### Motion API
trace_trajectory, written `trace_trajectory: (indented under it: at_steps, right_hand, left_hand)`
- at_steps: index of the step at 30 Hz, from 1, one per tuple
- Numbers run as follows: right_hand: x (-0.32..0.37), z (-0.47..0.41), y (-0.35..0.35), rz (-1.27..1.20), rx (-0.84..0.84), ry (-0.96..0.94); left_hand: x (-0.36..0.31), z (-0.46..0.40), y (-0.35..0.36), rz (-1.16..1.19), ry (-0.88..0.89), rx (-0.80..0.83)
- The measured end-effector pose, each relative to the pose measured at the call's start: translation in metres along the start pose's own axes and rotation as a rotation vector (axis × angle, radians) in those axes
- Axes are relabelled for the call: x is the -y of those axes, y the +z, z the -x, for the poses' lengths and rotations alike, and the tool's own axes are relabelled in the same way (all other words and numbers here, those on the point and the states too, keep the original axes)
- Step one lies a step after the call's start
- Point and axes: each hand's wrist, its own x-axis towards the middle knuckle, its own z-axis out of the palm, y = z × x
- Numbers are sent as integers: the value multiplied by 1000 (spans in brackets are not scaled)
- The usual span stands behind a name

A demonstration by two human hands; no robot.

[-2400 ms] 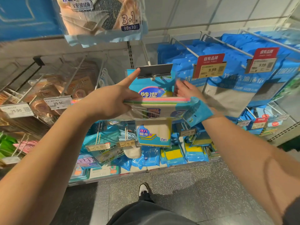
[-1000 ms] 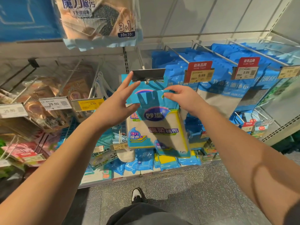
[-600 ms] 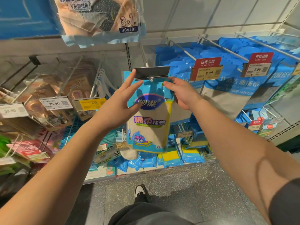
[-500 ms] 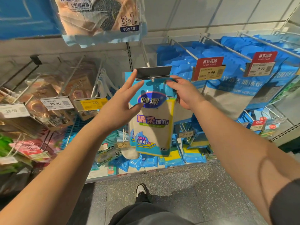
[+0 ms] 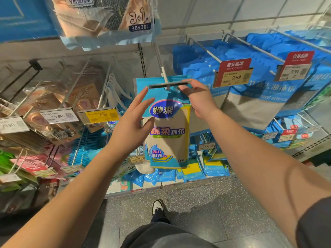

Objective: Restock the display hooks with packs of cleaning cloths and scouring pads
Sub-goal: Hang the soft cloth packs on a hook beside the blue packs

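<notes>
A blue and beige pack of cleaning cloths point(image 5: 168, 133) hangs upright from the middle display hook point(image 5: 163, 72). The hook's dark price-tag holder point(image 5: 166, 85) is tipped up and seen edge-on. My right hand point(image 5: 200, 101) grips the pack's top right corner, its fingertips against the right end of the holder. My left hand point(image 5: 132, 122) is held flat with straight fingers at the pack's left edge, thumb close to its front.
Full hooks of blue cloth packs point(image 5: 254, 108) with red 9.99 tags point(image 5: 234, 72) fill the right. A large 3+1 pack point(image 5: 107, 18) hangs overhead. Brown packs and a yellow 6.99 tag point(image 5: 100, 115) are on the left. Sponge packs point(image 5: 191, 172) fill the bottom shelf.
The pack went from lying flat in both hands to hanging upright on the hook. The tag holder has tipped up. My left hand has let go and opened.
</notes>
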Motion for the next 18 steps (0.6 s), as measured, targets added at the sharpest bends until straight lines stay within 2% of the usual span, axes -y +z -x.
trace_trajectory:
  at_steps: [3, 7, 9, 11, 14, 18]
  right_hand:
    - [-7, 2, 4, 31, -40, -38]
    - [-16, 15, 11, 65, -227, -111]
    - [-34, 35, 13, -8, -319, -87]
    - [-67, 57, 19, 0, -338, 14]
    - [-108, 76, 28, 140, -296, 194]
    - [-106, 48, 33, 203, -225, 310]
  left_hand:
    - [27, 11, 38, 10, -275, -107]
    - [57, 12, 74, 189, -657, 3]
    - [67, 9, 79, 232, -697, 10]
    - [74, 6, 83, 256, -687, -4]
    - [82, 2, 88, 268, -698, -3]
    - [88, -20, 94, 262, -741, -22]
